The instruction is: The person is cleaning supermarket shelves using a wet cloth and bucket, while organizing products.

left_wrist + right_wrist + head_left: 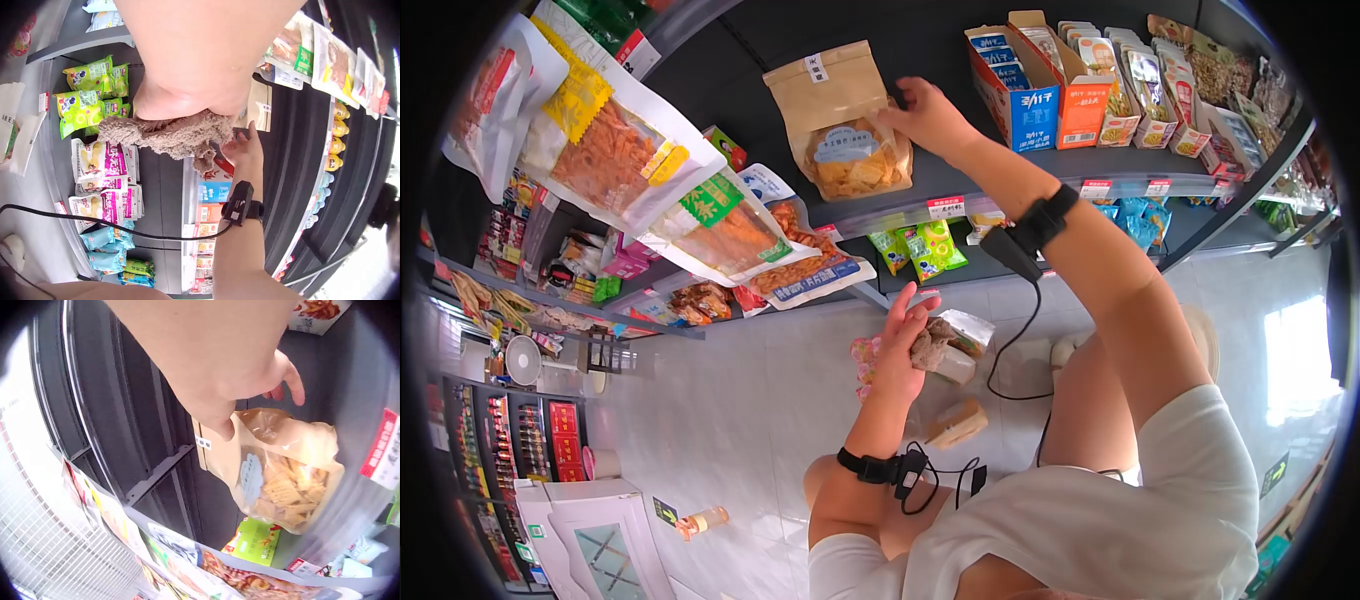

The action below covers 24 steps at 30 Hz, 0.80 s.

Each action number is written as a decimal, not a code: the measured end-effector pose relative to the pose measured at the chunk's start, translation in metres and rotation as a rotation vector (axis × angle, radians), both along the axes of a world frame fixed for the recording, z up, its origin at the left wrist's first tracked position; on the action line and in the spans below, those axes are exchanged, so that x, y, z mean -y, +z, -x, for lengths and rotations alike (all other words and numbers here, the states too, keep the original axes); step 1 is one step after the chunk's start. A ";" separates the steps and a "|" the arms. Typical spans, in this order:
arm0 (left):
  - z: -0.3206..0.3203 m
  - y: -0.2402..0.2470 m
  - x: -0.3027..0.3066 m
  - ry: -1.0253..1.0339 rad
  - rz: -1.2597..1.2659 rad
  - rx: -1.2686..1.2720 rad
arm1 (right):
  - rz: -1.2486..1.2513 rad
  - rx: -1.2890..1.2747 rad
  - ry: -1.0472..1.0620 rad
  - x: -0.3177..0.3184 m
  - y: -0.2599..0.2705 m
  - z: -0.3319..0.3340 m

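Observation:
A kraft-paper snack bag (825,110) with a clear front stands on the dark upper shelf, yellow crisps showing through its window. My right hand (935,122) is at the bag's right side. One digit touches its paper upper part, while the other fingers (294,387) extend away from it in the right wrist view. Lower down, over the floor, my left hand (897,350) holds a crumpled brown-grey fuzzy cloth (932,346). The same cloth (175,137) hangs below the hand in the left wrist view; the thumb's hold is hidden.
Large snack pouches (605,150) hang at the shelf's left. Right of the bag stand a blue box (1030,115) and several packet trays. Green packets (930,250) lie on the shelf below. A cardboard-coloured item (957,424) is on the floor. Cables trail from both wrists.

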<state>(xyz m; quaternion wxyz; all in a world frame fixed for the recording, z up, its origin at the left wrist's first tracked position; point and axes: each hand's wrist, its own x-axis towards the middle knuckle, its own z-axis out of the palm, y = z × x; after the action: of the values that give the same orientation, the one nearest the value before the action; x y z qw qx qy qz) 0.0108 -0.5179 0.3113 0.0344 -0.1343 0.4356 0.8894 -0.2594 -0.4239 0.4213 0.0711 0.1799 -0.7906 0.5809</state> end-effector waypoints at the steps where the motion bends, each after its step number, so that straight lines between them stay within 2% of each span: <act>1: 0.000 0.000 0.000 0.002 0.005 0.011 | -0.089 -0.003 -0.022 -0.005 -0.005 -0.007; 5: 0.001 -0.004 -0.001 -0.001 0.002 0.033 | -0.228 0.027 0.159 -0.014 -0.011 -0.022; 6: 0.001 -0.004 -0.002 -0.002 0.011 0.045 | -0.246 -0.075 0.071 -0.010 -0.017 -0.027; 12: 0.003 -0.014 -0.004 -0.021 0.027 0.043 | -0.340 -0.025 0.067 -0.001 -0.007 -0.029; 15: 0.004 -0.013 -0.003 -0.024 0.024 0.037 | -0.228 -0.039 0.000 0.009 -0.017 -0.021; 18: 0.003 -0.011 -0.001 -0.019 0.014 0.035 | -0.130 0.046 0.020 0.019 -0.018 -0.017; 21: 0.002 -0.008 0.002 -0.011 0.007 0.036 | -0.281 0.060 0.047 0.022 -0.008 -0.018; 24: 0.002 -0.009 0.006 -0.003 0.001 0.028 | -0.220 -0.123 -0.180 0.034 -0.019 -0.015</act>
<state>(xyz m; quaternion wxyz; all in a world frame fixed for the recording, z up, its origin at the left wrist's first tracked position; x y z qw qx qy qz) 0.0087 -0.5243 0.3022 0.0417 -0.1463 0.4359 0.8870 -0.2440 -0.4575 0.4027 0.1513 0.1504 -0.8565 0.4701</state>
